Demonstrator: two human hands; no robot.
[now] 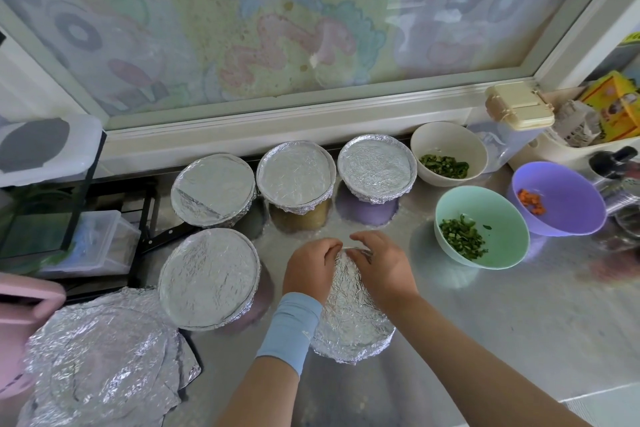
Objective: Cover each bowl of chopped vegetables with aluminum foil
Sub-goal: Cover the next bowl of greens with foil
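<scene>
Foil [349, 308] lies over the bowl nearest the person, at counter [485, 340] centre-front; bowl itself is hidden under the sheet. Both hands work its far rim: left hand [310, 267] and right hand [381, 265], fingers curled down narrow, nearly touching each other, pressing the foil edge over the lip. Neither hand lifts anything; both bear on foil only. Blue wrist sleeve [291, 329] on the left forearm.

Status, judged from layout:
- Done: 4 covered bowls. Three in back row [213, 189], [296, 175], [375, 165], one front-left [207, 279]. Foil flat on top, crimped under rims.
- In hand: 5th bowl, near rim crimped, far rim being tucked.
- Left to do: 3 open bowls on the right. White bowl [448, 146] w/ green veg, mint bowl [485, 208] w/ green veg, purple bowl [564, 191] w/ a few orange cubes.

Placement logic (inferred): covered bowls pushed left and back to keep front-centre free as work spot; open bowls queued on the right, within reach of the right hand. Crumpled foil stack [100, 357] sits bottom-left, prob. spare sheets, near the left hand.

Caution: thin foil may tear if pressed hard on the rim.
</scene>
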